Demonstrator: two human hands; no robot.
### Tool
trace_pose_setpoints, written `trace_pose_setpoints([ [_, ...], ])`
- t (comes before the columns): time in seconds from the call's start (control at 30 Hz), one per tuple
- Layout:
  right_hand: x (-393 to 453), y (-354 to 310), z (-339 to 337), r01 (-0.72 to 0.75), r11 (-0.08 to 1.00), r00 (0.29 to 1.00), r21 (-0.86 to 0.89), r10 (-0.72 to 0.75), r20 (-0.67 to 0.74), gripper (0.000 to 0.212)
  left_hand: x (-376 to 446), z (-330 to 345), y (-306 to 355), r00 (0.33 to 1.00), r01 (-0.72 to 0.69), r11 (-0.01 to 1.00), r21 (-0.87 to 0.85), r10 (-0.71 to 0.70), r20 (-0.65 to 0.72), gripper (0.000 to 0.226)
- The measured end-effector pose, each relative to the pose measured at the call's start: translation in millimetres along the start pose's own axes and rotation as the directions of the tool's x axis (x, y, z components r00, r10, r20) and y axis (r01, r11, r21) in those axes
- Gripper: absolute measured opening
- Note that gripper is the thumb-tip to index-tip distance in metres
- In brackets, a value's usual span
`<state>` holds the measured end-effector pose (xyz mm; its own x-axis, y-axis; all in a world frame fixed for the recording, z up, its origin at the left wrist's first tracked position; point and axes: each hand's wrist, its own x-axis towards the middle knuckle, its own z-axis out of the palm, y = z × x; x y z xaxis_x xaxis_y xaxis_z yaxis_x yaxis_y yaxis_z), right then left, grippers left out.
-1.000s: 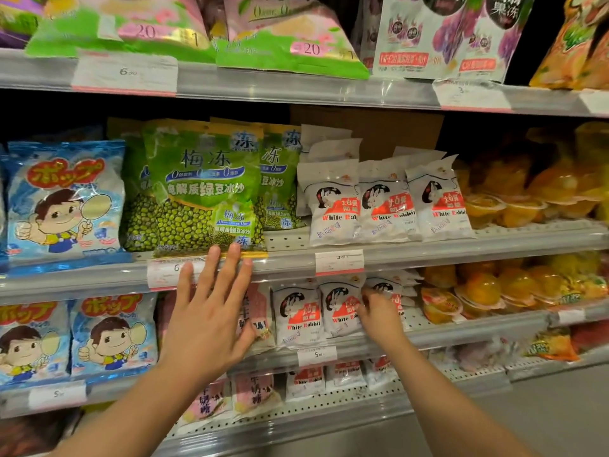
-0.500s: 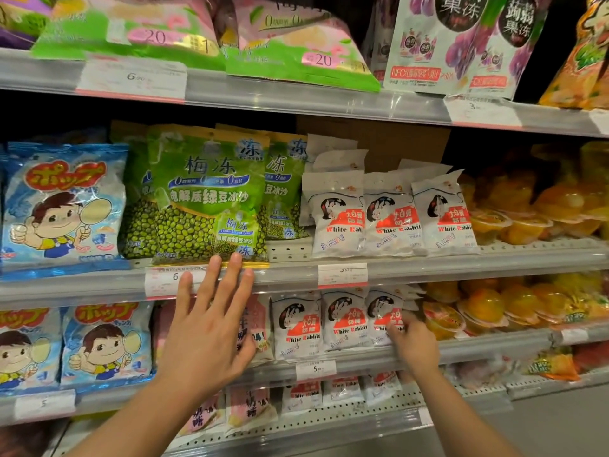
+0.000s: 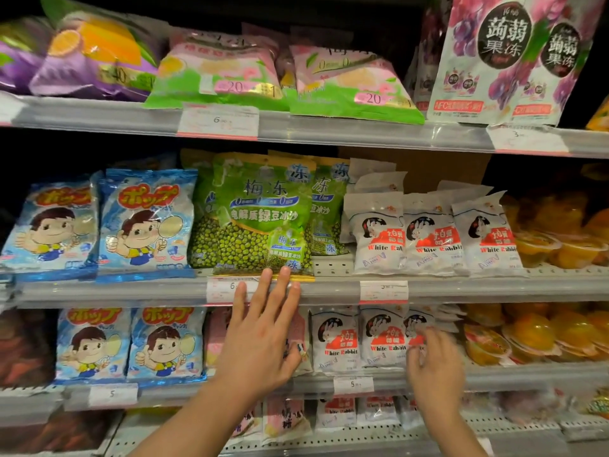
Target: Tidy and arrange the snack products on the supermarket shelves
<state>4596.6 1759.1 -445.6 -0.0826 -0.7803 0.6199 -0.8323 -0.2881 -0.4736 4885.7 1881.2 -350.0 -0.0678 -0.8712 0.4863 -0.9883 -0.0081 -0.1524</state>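
My left hand (image 3: pixel 260 338) lies flat with straight fingers over a pink packet (image 3: pixel 216 338) on the lower shelf, its fingertips reaching the front rail under the green mung-bean bag (image 3: pixel 263 219). My right hand (image 3: pixel 435 371), blurred, has its fingers curled at the rightmost white White Rabbit packet (image 3: pixel 417 328) in the lower row. Two more White Rabbit packets (image 3: pixel 336 341) stand upright to its left. Whether the right hand grips that packet is unclear.
Blue cartoon-boy bags (image 3: pixel 145 222) fill the left of both middle shelves. Orange jelly cups (image 3: pixel 560 334) sit at the right. A row of White Rabbit packets (image 3: pixel 428 235) stands on the shelf above. Price tags (image 3: pixel 384 291) hang on the grey rails.
My right hand has slid rightward along the lower White Rabbit row to its right end. My left hand stays on the pink packet. The view has tilted up.
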Motion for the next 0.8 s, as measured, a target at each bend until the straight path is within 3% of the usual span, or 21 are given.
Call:
trace_pose_setpoints([
  [0.07,-10.9,-41.4,-7.9,0.288,0.955,0.957,0.074,-0.285,-0.057,0.030,-0.6,-3.9,-0.6,1.000,-0.001,1.000,-0.016,0.001,0.009,0.097],
  [0.13,-15.0,-81.7,-15.7,0.505,0.858,0.862,0.098,-0.493,-0.121,0.037,-1.6,-10.9,-2.8,1.000,-0.008,0.999,-0.046,0.008,0.021,0.091],
  [0.23,-15.7,-130.6,-24.7,0.611,0.789,0.791,0.065,-0.605,-0.089,0.052,-11.9,-17.5,-9.5,0.999,-0.042,0.982,-0.185,0.035,-0.039,0.076],
  [0.37,-15.2,-153.0,-19.2,0.588,0.809,0.805,0.010,-0.587,0.082,0.066,-48.5,-8.6,-28.0,0.966,0.077,0.956,-0.284,-0.142,-0.217,0.066],
  [0.5,-16.4,-149.2,-9.0,0.574,0.816,0.817,-0.070,-0.564,0.120,0.066,-68.1,10.6,-56.9,0.908,0.355,0.901,-0.250,-0.396,-0.136,0.079],
  [0.6,-22.4,-154.4,-7.9,0.544,0.836,0.837,-0.074,-0.534,0.118,0.067,-71.8,16.3,-60.2,0.921,0.361,0.910,-0.204,-0.382,-0.078,0.086],
  [0.7,-24.1,-163.5,-14.3,0.482,0.873,0.864,-0.075,-0.459,0.208,0.076,-72.1,3.2,-65.1,0.931,0.362,0.916,-0.174,-0.366,0.011,0.092],
  [0.8,-20.7,-168.4,-37.8,0.498,0.867,0.799,-0.013,-0.454,0.395,0.087,-72.1,-25.7,-67.7,0.923,0.372,0.916,-0.148,-0.348,0.165,0.106],
])
